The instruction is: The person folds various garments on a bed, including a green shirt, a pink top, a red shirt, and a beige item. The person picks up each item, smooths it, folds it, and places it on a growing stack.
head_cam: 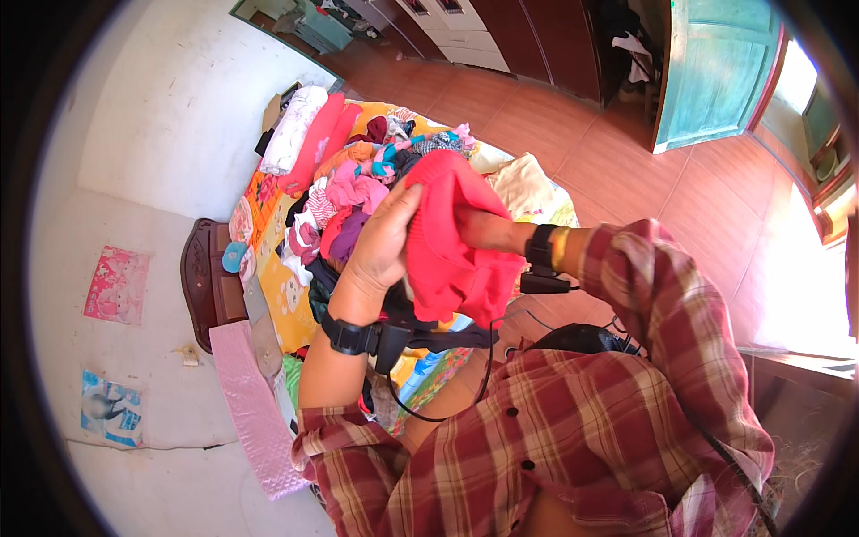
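Note:
A bright red knitted garment [443,262] with a ribbed edge is held up before me. My left hand [386,241] grips its ribbed edge on the left, thumb on top. My right hand [486,228] reaches into the garment's opening from the right, and the cloth hides its fingers. Beneath and beyond lies a loose heap of clothes, among them a pink garment [356,191], a purple one [350,235] and a striped one [321,203]. A cream folded cloth [523,184] rests right of the heap.
The heap lies on a bed with a yellow patterned sheet [287,288]. Rolled bedding [298,127] stands at its far left end, by the wall. A wooden headboard [205,282] and a pink quilted cloth [258,416] are at the left. A black cable [429,419] hangs near my left wrist.

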### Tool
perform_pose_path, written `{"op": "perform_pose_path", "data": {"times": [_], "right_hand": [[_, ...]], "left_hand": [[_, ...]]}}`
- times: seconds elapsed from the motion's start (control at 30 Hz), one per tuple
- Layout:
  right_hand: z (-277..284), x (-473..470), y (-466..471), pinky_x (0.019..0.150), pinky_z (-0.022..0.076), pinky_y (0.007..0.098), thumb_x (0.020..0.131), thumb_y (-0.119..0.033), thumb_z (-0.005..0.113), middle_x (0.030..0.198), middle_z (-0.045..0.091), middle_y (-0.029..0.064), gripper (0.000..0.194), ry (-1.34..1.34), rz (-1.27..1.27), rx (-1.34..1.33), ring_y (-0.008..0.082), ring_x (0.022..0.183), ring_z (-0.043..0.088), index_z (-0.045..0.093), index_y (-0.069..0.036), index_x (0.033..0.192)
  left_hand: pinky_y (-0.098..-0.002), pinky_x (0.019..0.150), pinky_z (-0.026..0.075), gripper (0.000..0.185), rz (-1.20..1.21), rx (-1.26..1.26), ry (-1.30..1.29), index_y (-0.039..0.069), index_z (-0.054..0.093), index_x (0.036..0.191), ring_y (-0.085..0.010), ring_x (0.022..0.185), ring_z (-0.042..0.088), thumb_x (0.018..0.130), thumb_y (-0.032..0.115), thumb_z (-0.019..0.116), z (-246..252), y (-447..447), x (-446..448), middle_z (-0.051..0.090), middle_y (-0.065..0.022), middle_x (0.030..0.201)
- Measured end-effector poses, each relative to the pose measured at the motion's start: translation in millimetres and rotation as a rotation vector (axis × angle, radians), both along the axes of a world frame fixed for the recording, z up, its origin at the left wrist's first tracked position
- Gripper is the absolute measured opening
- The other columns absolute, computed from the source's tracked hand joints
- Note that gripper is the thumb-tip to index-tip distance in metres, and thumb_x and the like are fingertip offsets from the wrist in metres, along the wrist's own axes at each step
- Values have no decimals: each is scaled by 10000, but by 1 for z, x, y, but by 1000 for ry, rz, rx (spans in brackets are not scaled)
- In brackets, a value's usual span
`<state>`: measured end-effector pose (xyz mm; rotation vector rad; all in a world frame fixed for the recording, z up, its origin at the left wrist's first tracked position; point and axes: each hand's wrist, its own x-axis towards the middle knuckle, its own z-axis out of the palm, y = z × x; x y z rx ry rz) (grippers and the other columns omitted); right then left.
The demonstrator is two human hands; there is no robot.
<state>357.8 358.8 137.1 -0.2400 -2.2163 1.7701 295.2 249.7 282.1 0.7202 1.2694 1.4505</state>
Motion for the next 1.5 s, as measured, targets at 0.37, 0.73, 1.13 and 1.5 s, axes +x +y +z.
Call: {"op": "perform_pose_path", "data": {"times": [0.37, 0.73, 1.13, 1.5], "right_hand": [[28, 39, 62, 868, 429, 329, 893, -238, 472, 1166, 550, 147, 416, 240, -81, -446, 207, 1049, 543, 447, -54, 1265], [55, 6, 62, 894, 410, 336, 892, -291, 470, 1205, 524, 143, 455, 502, -135, -729, 208, 1083, 522, 431, -55, 1279], [53, -8, 63, 923, 390, 344, 891, -350, 468, 1248, 496, 138, 502, 579, -174, -841, 209, 1121, 499, 413, -56, 1294], [50, -16, 62, 949, 371, 351, 890, -403, 467, 1288, 470, 134, 547, 602, -179, -897, 210, 1155, 478, 396, -57, 1308]], "left_hand": [[-340, 850, 465, 364, -1352, 425, 75, -52, 478, 1203, -310, 1003, 579, 886, 123, 522, 41, -37, 149, 580, -224, 1096], [-292, 898, 399, 417, 237, 287, 913, 4, 401, 1233, -155, 1031, 503, 880, 155, 566, -31, 55, -6, 510, -107, 1168], [-191, 480, 404, 203, -371, 19, 632, 37, 532, 973, -32, 531, 463, 950, 225, 459, -7, 26, 40, 496, 40, 698], [-259, 471, 395, 171, 362, 244, 1260, 4, 568, 971, -127, 498, 519, 900, 157, 537, 5, 36, 5, 585, -60, 671]]}}
